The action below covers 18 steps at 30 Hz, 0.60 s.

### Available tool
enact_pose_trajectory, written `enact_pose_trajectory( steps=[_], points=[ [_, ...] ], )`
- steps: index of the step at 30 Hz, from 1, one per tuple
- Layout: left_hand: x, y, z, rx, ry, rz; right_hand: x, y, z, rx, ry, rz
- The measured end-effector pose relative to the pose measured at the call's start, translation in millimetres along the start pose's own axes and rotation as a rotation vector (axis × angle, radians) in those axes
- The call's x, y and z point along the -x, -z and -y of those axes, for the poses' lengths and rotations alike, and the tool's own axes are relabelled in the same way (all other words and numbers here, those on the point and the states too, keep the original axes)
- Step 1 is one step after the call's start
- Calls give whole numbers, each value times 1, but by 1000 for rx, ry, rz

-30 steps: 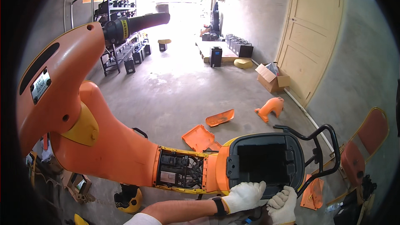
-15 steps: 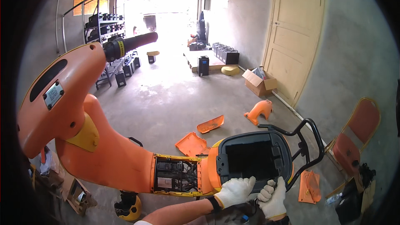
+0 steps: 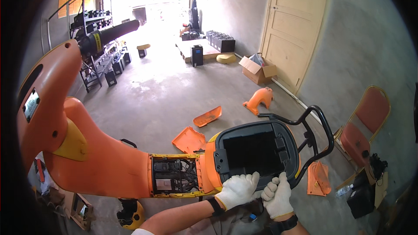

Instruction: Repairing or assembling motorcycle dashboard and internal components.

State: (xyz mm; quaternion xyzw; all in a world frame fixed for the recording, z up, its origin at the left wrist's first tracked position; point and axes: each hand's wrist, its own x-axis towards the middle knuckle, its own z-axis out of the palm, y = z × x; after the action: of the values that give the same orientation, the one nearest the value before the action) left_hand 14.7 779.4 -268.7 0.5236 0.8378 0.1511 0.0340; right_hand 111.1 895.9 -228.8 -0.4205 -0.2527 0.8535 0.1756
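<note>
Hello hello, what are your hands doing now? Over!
Left hand flat on scooter seat tub rim. Right hand fisted beside it. Wiring bay open.

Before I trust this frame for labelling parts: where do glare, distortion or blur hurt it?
Head view: the open doorway is blown out white, washing detail there; fisheye bends the door and scooter body toward a dark rim; the left hand, right hand and black compartment look sharp and evenly lit.

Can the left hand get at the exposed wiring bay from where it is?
Probably yes: the left hand rests on the black compartment's rim, right beside the open wiring bay, which is uncovered with nothing between them.
</note>
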Motion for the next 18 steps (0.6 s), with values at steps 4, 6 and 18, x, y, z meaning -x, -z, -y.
enact_pose_trajectory(
  steps=[4,6,18],
  points=[
    [-2,-12,7,7,-14,-22,12,-33,-14,176,-15,170],
    [0,-13,16,131,-38,-53,15,-59,-22,63,197,230],
    [0,-6,6,106,-25,-136,50,-17,-1,669,487,170]
  ],
)
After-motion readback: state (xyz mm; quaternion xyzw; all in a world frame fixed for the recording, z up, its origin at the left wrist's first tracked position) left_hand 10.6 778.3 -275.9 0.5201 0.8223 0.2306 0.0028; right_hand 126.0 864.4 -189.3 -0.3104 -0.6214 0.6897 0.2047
